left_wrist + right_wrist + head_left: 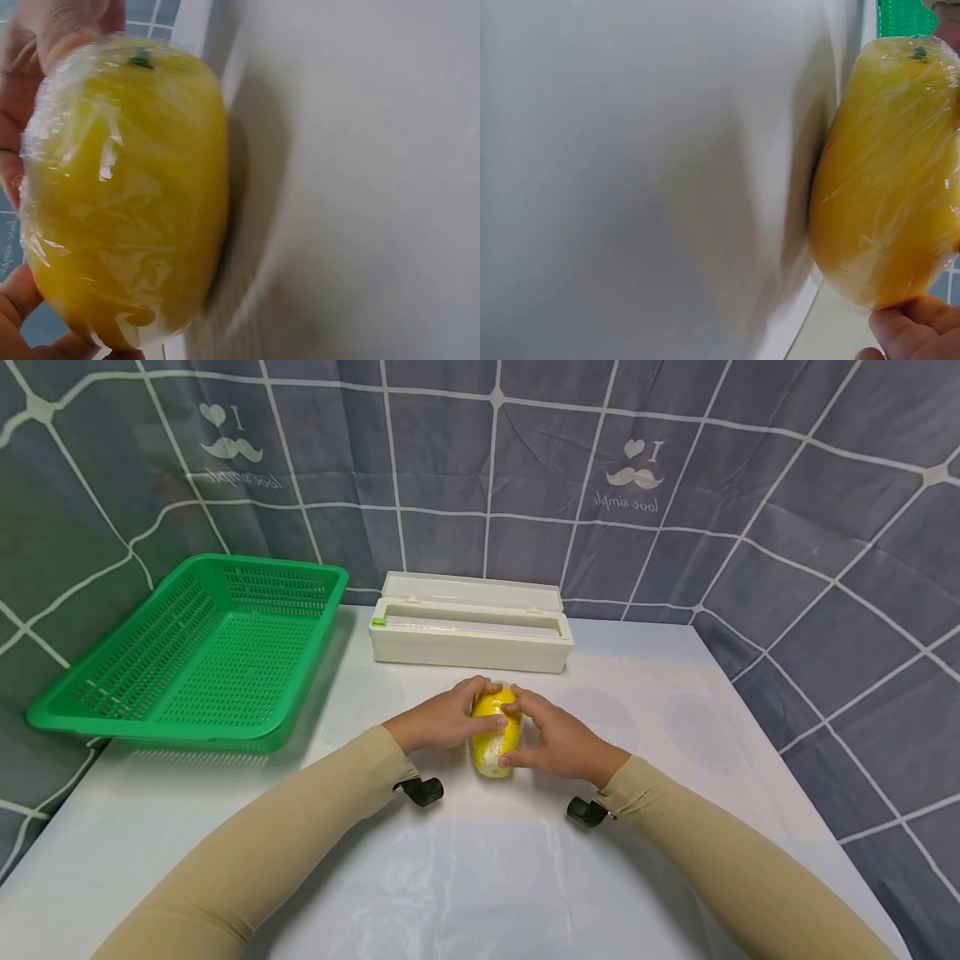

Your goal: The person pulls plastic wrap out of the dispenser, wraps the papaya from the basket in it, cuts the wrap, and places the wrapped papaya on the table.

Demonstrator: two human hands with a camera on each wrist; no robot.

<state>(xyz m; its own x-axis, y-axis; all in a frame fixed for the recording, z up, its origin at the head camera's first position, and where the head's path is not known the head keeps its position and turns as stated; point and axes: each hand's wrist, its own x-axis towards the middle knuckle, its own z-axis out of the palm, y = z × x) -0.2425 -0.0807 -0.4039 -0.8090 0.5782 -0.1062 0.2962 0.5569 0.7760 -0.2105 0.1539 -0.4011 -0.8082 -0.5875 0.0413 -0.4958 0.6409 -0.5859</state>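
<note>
A yellow oblong fruit (pixel 495 735) in clear cling film rests on the white table. Its film is wrinkled and shiny, and a small green spot shows at one end in both wrist views. My left hand (pixel 442 720) holds it from the left, thumb lying across its top and fingers at the far end. From the right side my right hand (pixel 558 743) grips it, with the thumb at the near end and the fingers near the far end. In the right wrist view, fingertips (pixel 904 326) press against the lower end of the wrapped fruit (pixel 889 180).
Behind the hands stands a white cling film box (pixel 472 647) with its lid raised and a green slider at the left. A green plastic basket (pixel 300 714) sits at the left back. Grey tiled-pattern curtain (pixel 442 452) borders the table.
</note>
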